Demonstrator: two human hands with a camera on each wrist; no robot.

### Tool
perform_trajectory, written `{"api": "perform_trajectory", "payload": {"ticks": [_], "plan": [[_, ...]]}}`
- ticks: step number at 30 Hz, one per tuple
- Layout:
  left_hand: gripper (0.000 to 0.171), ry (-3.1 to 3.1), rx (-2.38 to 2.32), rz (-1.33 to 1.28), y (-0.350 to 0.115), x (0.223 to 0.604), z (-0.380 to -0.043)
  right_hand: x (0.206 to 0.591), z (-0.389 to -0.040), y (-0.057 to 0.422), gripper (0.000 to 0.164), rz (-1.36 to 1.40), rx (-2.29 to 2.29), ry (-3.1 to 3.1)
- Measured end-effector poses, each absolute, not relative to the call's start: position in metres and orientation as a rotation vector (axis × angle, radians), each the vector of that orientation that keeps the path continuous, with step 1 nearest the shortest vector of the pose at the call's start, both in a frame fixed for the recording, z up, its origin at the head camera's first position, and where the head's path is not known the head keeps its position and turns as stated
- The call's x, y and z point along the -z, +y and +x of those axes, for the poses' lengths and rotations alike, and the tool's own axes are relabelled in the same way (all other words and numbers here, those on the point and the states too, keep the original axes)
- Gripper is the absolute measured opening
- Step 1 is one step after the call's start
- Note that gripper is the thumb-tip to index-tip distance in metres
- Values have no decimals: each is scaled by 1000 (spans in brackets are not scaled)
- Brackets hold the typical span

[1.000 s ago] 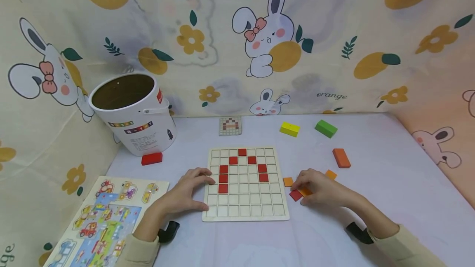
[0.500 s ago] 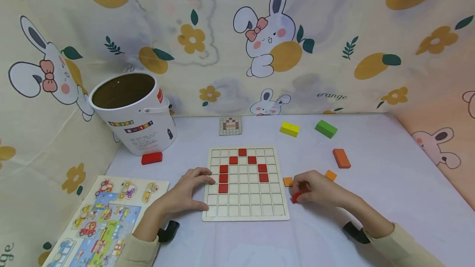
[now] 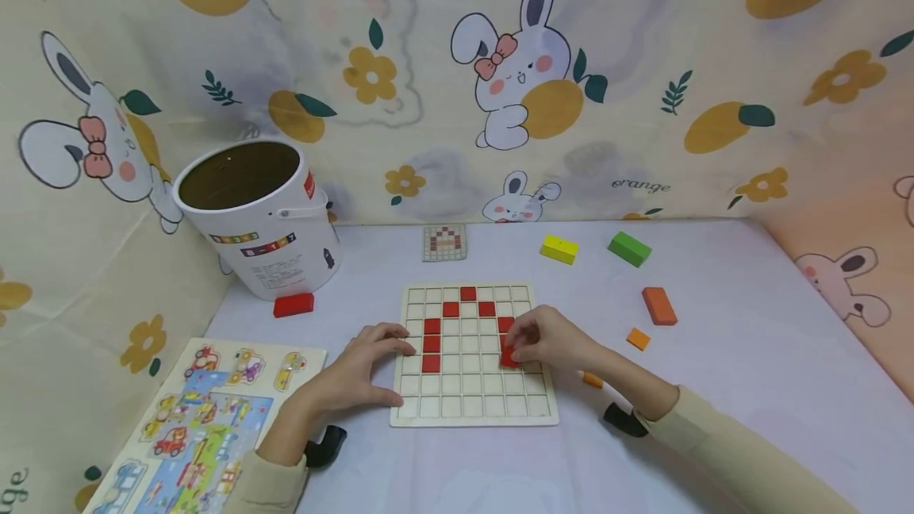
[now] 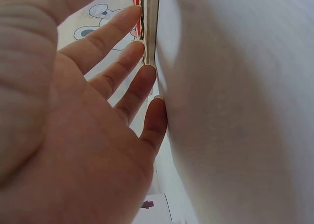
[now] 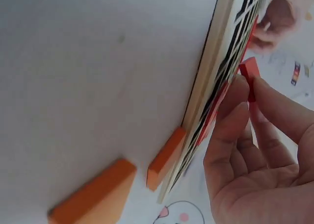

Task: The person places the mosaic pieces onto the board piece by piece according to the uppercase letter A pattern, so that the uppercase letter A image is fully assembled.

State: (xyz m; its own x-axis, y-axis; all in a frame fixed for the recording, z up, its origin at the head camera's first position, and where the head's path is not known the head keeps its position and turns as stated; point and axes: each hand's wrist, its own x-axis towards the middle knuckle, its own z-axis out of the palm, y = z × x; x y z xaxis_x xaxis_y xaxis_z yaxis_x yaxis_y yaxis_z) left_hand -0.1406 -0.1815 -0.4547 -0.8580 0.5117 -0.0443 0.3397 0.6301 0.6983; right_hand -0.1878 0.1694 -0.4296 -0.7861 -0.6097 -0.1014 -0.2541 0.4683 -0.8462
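Note:
A cream wooden grid board lies on the table with several red square tiles set in an arch. My left hand rests at its left edge; in the left wrist view the fingers are extended against the board's side. Over the right part of the grid, my right hand pinches a red square tile between thumb and fingertips. That tile is tilted just above the cells, below the right column of red tiles. My hand partly covers this column.
A small pattern card lies behind the board. Orange tiles lie to the right, one partly under my forearm. Yellow, green, orange and red blocks, a white bucket and a picture puzzle surround it.
My right hand has picked up a red tile from among the loose tiles on the right and carried it left over the board. The left hand has stayed in place.

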Motion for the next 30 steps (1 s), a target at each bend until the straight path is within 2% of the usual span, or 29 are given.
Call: {"api": "perform_trajectory", "payload": {"ticks": [26,30], "plan": [[61,2626,-1036,707,-182,458,-141,429,-175,163,18,-661,996,2607],[61,2621,-1043,716,-182,457,-141,421,-176,179,12,-629,1041,2641]]}}
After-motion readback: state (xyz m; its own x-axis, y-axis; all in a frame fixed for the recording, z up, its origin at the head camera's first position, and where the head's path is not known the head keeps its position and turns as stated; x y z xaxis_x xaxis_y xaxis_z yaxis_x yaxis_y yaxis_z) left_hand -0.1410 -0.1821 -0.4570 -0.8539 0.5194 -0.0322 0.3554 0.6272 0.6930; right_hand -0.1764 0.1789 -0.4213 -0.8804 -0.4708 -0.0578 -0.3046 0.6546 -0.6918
